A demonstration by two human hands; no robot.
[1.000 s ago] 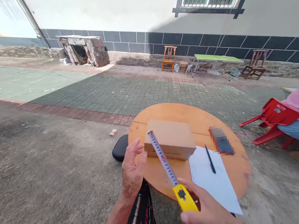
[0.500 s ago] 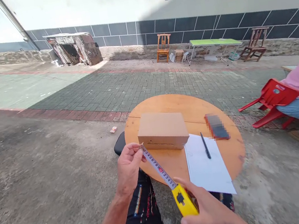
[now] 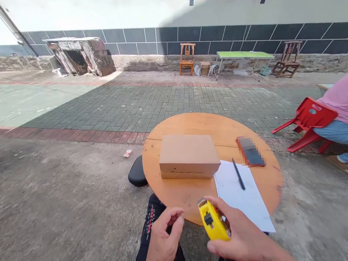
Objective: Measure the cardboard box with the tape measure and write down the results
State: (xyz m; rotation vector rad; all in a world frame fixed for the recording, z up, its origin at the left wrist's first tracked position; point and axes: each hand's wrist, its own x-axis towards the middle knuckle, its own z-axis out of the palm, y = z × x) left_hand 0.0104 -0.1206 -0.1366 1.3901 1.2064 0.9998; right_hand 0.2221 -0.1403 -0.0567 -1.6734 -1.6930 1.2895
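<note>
At lower centre, the right hand (image 3: 241, 233) is grasping a yellow tape measure (image 3: 213, 225) between thumb and fingers. Left of it, the left hand (image 3: 163, 240) is hanging released, its fingers loosely curled. Mid-frame, a cardboard box (image 3: 188, 155) is resting on the round table (image 3: 197, 121), just beside white paper (image 3: 247, 206).

A yellow, rounded, plastic-looking tape measure (image 3: 214, 225) is held in the air, tilted so that its mouth end points up and slightly left. Its blade is wound in — only the small metal hook (image 3: 201, 202) shows at the mouth. A dark button (image 3: 208, 218) sits on its face. In view it overlaps the near edge of the round, orange-brown wooden tabletop (image 3: 184, 196) — whether above it or short of it is unclear.
</note>
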